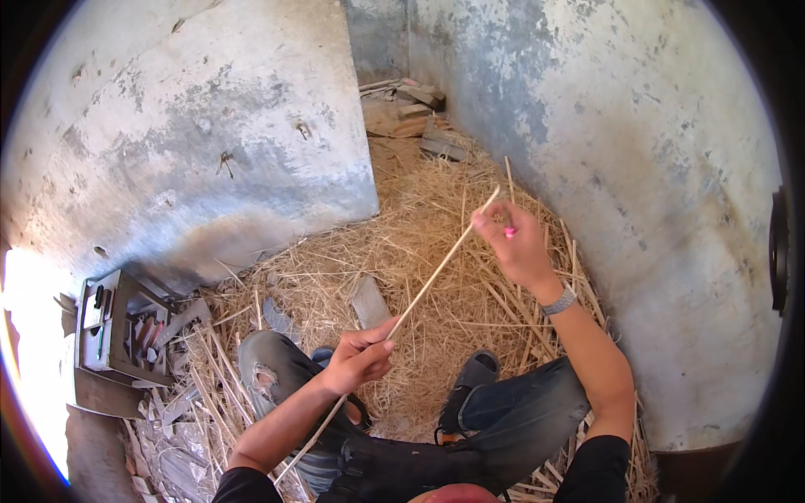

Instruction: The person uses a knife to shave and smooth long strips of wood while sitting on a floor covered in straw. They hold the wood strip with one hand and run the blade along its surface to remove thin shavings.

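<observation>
A long, thin pale strip, which looks like split bamboo or cane [433, 278], runs slantwise from my lap up to the far right. My left hand [360, 359] is closed round it partway along, thumb on top. The strip's lower end passes under my left forearm. Near its slightly bent upper tip is my right hand [518, 243], fingers curled, the fingertips at or touching the strip. A small bright pink thing [510, 232] shows among those fingers, next to something dark; the rest is hidden and somewhat blurred. A metal-banded watch [559, 301] circles my right wrist.
Straw-like shavings [402, 222] cover the floor round my legs, with longer strips [537, 323] along the right wall. A flat grey slab [369, 302] lies ahead. At left stands a small wooden stool [101, 323] carrying tools. Bricks [417, 94] are piled in the far corner.
</observation>
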